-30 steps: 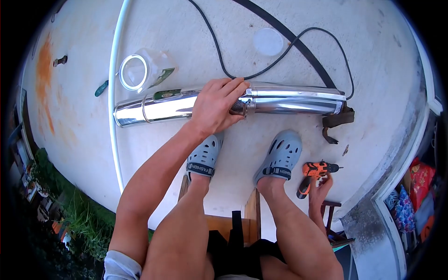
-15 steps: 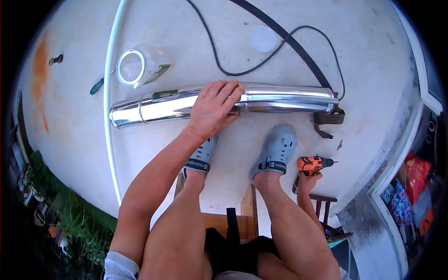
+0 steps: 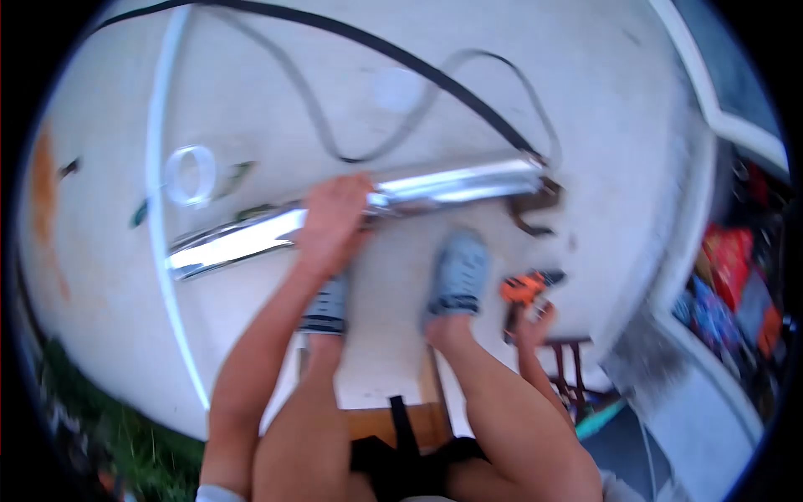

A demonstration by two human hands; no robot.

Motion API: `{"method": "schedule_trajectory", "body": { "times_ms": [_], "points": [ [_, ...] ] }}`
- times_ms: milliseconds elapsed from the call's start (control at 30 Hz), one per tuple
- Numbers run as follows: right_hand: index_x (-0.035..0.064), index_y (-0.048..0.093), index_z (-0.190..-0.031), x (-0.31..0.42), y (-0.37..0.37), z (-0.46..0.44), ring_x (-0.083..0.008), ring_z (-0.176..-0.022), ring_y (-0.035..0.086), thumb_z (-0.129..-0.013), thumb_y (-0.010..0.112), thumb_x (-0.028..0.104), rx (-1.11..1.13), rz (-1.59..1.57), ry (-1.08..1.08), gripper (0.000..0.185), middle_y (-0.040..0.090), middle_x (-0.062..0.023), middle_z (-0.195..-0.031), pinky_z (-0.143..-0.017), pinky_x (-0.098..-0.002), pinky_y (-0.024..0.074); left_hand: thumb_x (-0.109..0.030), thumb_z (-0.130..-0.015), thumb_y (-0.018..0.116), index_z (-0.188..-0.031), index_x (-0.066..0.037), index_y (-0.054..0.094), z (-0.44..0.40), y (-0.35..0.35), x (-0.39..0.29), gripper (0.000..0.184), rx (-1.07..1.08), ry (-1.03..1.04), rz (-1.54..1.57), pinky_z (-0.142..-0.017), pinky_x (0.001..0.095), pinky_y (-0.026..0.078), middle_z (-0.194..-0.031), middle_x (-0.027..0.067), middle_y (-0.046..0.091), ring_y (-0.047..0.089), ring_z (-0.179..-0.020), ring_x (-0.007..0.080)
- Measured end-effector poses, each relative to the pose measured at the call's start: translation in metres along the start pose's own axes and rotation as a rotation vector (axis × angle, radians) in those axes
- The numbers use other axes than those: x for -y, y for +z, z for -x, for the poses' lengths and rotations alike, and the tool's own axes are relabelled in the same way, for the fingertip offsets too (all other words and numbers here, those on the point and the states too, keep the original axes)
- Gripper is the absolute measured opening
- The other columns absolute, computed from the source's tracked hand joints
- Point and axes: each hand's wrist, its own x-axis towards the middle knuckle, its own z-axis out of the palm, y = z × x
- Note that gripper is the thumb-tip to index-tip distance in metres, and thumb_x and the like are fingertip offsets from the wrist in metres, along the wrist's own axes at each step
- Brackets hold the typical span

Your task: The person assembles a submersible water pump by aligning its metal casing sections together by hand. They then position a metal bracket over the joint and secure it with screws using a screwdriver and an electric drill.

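Observation:
A long shiny metal tube (image 3: 456, 186) lies across the pale floor in front of my feet, its right end farther off than its left. My left hand (image 3: 333, 219) grips it from above near a joint at its middle. Beside my right foot, an orange and black cordless drill (image 3: 522, 289) points away to the right. My right hand (image 3: 534, 325) is at its handle, fingers seemingly wrapped round it, though motion blurs them. A brown strap-like piece (image 3: 535, 201) hangs by the tube's right end.
A clear plastic jar (image 3: 192, 177) and a green-handled tool (image 3: 139, 213) lie beyond the tube's left part. A white pipe (image 3: 156, 125), a black strip (image 3: 376, 46) and a grey cable (image 3: 318, 117) cross the floor. Colourful bags (image 3: 726, 268) sit far right.
My view has turned, so the tube, drill and floor items appear shifted left and tilted. My left hand stays on the tube, and my right hand stays at the drill.

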Motion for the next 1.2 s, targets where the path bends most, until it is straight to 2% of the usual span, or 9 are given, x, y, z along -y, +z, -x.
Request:
{"method": "schedule_trajectory", "body": {
  "times_ms": [200,333,533,600,633,733,867,933,1200],
  "points": [
    [0.0003,0.058,-0.122,0.229,-0.074,-0.073,-0.0143,-0.098,0.060,-0.098,0.061,0.004,0.334,-0.676,-0.266,0.025,0.063,-0.0069,-0.108,-0.089,-0.0294,0.0505,-0.022,-0.064,0.087,-0.137,-0.009,0.052,-0.002,-0.020,-0.004,0.081,0.089,-0.034,-0.079,-0.110,0.0467,0.040,-0.142,0.0120,0.054,0.051,-0.129,0.0342],
    [0.0009,0.062,-0.116,0.405,-0.092,-0.083,-0.0159,-0.095,0.063,-0.094,0.062,0.000,0.772,-0.587,-0.740,0.022,0.064,-0.0080,-0.105,-0.087,-0.0303,0.0511,-0.024,-0.058,0.089,-0.133,-0.007,0.053,-0.003,-0.013,0.001,0.085,0.023,-0.010,-0.090,-0.108,0.0452,0.041,-0.138,0.0138,0.056,0.053,-0.125,0.0318],
    [0.0000,0.062,-0.114,0.567,-0.088,-0.005,-0.0251,-0.091,0.067,-0.092,0.063,0.001,1.152,-0.395,-1.431,0.023,0.065,-0.0138,-0.103,-0.083,-0.0343,0.0544,-0.028,-0.083,0.072,-0.133,-0.007,0.053,0.013,0.036,0.016,0.058,-0.157,-0.027,-0.008,-0.109,0.0450,0.041,-0.135,0.0138,0.057,0.052,-0.125,0.0330],
    [0.0035,0.064,-0.114,0.605,-0.077,0.035,-0.0307,-0.089,0.068,-0.092,0.065,0.008,1.208,-0.390,-1.399,0.022,0.067,-0.0145,-0.107,-0.079,-0.0377,0.0541,-0.025,-0.091,0.068,-0.147,-0.017,0.051,0.020,0.068,0.021,0.059,-0.138,-0.412,1.377,-0.116,0.0438,0.035,-0.145,0.0113,0.053,0.048,-0.135,0.0300],
    [0.0023,0.064,-0.116,0.625,-0.074,0.054,-0.0274,-0.088,0.068,-0.093,0.064,0.007,1.265,-0.397,-1.402,0.023,0.067,-0.0143,-0.107,-0.079,-0.0363,0.0545,-0.025,-0.091,0.068,-0.147,-0.017,0.051,0.015,0.070,0.020,0.059,-0.154,-0.401,1.386,-0.116,0.0438,0.035,-0.145,0.0113,0.053,0.048,-0.135,0.0300],
    [0.0020,0.064,-0.117,0.674,-0.055,0.100,-0.0272,-0.086,0.068,-0.095,0.063,0.008,1.313,-0.450,-1.437,0.023,0.068,-0.0148,-0.103,-0.078,-0.0361,0.0545,-0.028,-0.100,0.054,-0.138,-0.008,0.055,0.010,0.064,0.018,0.043,-0.187,-0.077,0.260,-0.115,0.0462,0.037,-0.139,0.0137,0.058,0.052,-0.131,0.0295],
    [0.0018,0.064,-0.117,0.745,-0.033,0.107,-0.0303,-0.085,0.069,-0.095,0.062,0.009,1.320,-0.390,-1.315,0.023,0.071,-0.0151,-0.095,-0.077,-0.0384,0.0545,-0.022,-0.094,0.059,-0.134,-0.006,0.058,0.013,0.029,0.002,0.044,-0.235,-0.269,0.945,-0.119,0.0510,0.034,-0.139,0.0154,0.057,0.051,-0.135,0.0319],
    [0.0016,0.065,-0.116,0.775,-0.003,0.111,-0.0251,-0.080,0.066,-0.095,0.063,0.009,1.305,-0.376,-1.326,0.022,0.071,-0.0137,-0.091,-0.074,-0.0346,0.0531,-0.016,-0.085,0.058,-0.124,-0.002,0.063,0.009,0.018,0.004,0.041,-0.195,-0.011,-0.081,-0.113,0.0505,0.040,-0.131,0.0169,0.059,0.054,-0.126,0.0347],
    [0.0053,0.061,-0.120,0.830,0.133,0.204,-0.0311,-0.100,0.069,-0.091,0.066,0.012,1.061,0.001,-1.751,0.030,0.069,-0.0133,-0.107,-0.080,-0.0429,0.0582,-0.020,-0.091,0.055,-0.129,0.000,0.061,0.007,0.038,-0.001,0.043,-0.270,-0.063,-0.120,-0.113,0.0521,0.037,-0.135,0.0201,0.058,0.055,-0.125,0.0390]
  ]
}}
